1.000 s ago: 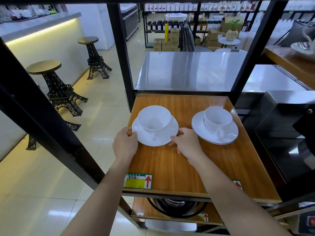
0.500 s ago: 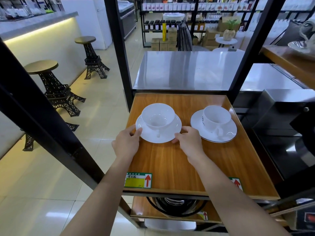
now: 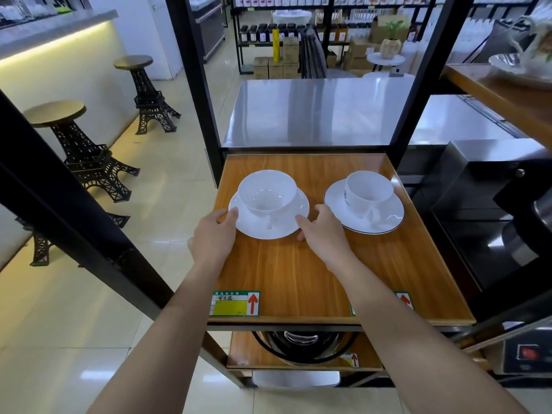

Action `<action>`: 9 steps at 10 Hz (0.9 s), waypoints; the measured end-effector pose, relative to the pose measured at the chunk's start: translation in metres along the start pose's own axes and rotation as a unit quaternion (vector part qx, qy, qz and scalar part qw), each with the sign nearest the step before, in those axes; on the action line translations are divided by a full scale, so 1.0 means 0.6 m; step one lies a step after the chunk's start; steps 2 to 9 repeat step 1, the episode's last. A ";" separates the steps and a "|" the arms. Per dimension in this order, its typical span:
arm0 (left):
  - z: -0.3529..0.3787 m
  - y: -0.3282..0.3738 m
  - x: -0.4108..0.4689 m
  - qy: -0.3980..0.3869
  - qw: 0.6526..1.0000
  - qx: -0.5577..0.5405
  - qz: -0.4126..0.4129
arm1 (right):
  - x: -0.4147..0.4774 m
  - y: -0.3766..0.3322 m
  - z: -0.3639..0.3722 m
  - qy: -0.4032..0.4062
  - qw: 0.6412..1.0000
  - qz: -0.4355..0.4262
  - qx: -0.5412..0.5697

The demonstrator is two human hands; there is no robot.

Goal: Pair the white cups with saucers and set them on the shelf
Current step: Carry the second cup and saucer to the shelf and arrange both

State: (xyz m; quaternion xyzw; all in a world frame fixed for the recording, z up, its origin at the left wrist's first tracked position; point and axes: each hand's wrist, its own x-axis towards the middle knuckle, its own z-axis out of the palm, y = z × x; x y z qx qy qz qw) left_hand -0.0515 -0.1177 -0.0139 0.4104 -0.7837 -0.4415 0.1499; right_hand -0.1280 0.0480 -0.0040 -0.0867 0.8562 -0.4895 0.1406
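Note:
Two white cups sit on white saucers on a wooden shelf (image 3: 298,273). The left cup (image 3: 267,191) stands on a plain saucer (image 3: 283,227), its handle facing me. My left hand (image 3: 213,237) touches that saucer's left rim with the fingertips, and my right hand (image 3: 321,231) holds its right rim. The right cup (image 3: 369,191) rests on a dark-rimmed saucer (image 3: 388,218) just right of my right hand, apart from it.
Black shelf posts (image 3: 194,85) frame the shelf at left and right. A steel counter (image 3: 313,109) lies behind. A black appliance (image 3: 493,210) stands to the right. A pot (image 3: 301,345) sits on the shelf below. Tower-shaped stools (image 3: 77,144) stand on the left floor.
Both hands have pushed the left cup and saucer further back on the shelf. The right cup and saucer have stayed in place.

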 end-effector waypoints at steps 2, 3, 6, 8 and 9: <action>-0.011 0.008 -0.011 0.019 0.999 -0.032 0.001 | -0.018 -0.006 -0.021 0.023 0.998 -0.030 -0.049; -0.011 0.008 -0.011 0.019 0.999 -0.032 0.001 | -0.018 -0.006 -0.021 0.023 0.998 -0.030 -0.049; -0.011 0.008 -0.011 0.019 0.999 -0.032 0.001 | -0.018 -0.006 -0.021 0.023 0.998 -0.030 -0.049; -0.011 0.008 -0.011 0.019 0.999 -0.032 0.001 | -0.018 -0.006 -0.021 0.023 0.998 -0.030 -0.049; -0.011 0.008 -0.011 0.019 0.999 -0.032 0.001 | -0.018 -0.006 -0.021 0.023 0.998 -0.030 -0.049</action>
